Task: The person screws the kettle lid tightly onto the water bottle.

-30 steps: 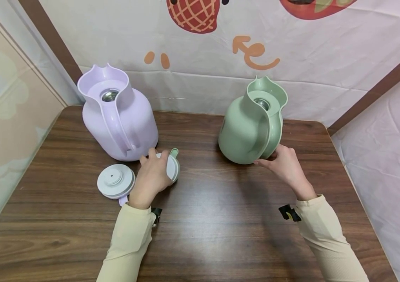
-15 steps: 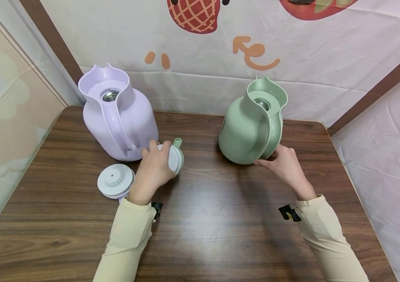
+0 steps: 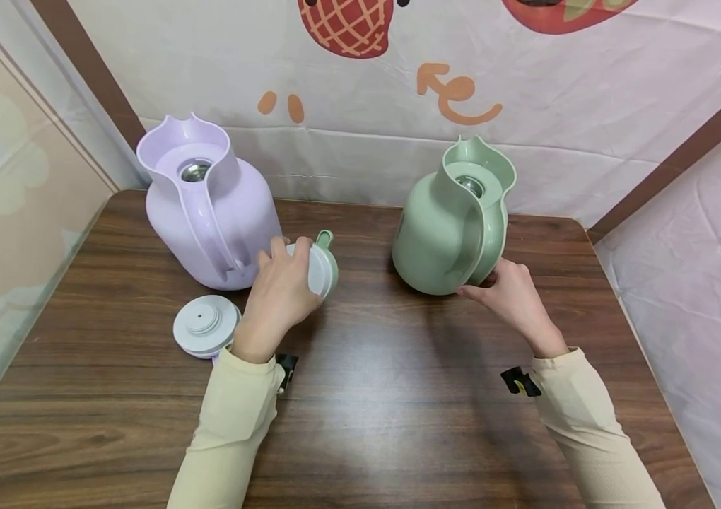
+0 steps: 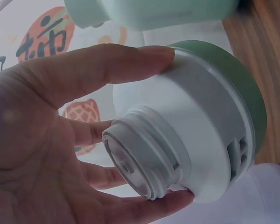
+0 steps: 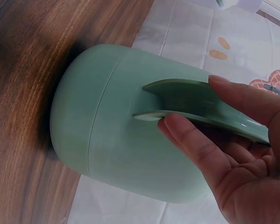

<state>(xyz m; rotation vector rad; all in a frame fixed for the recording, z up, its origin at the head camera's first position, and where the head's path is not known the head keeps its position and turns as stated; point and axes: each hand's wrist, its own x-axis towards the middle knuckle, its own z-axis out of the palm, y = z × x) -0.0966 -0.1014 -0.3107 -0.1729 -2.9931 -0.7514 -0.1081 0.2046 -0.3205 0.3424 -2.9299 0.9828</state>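
My left hand [image 3: 280,293] grips a jug lid [image 3: 322,272] by its sides, tilted above the table just right of the lilac jug [image 3: 249,205]. In the left wrist view the lid's grey-white underside [image 4: 200,126] shows, with a ridged plug facing the palm and a green top turned away. The thumb is at one edge, other fingers at the opposite side. My right hand [image 3: 513,304] pinches the lower handle [image 5: 191,95] of the sage-green thermos jug [image 3: 430,240] between thumb and fingers. This jug stands upright on the table, its mouth uncovered.
A second lid [image 3: 206,325] lies plug-up in front of the lilac jug, its tab partly hidden by my left wrist. The lilac jug's mouth is also uncovered. A printed cloth backdrop [image 3: 360,162] hangs behind the wooden table [image 3: 373,396].
My left hand has moved forward and slightly right with the green lid. My right hand and the green jug have stayed in place.
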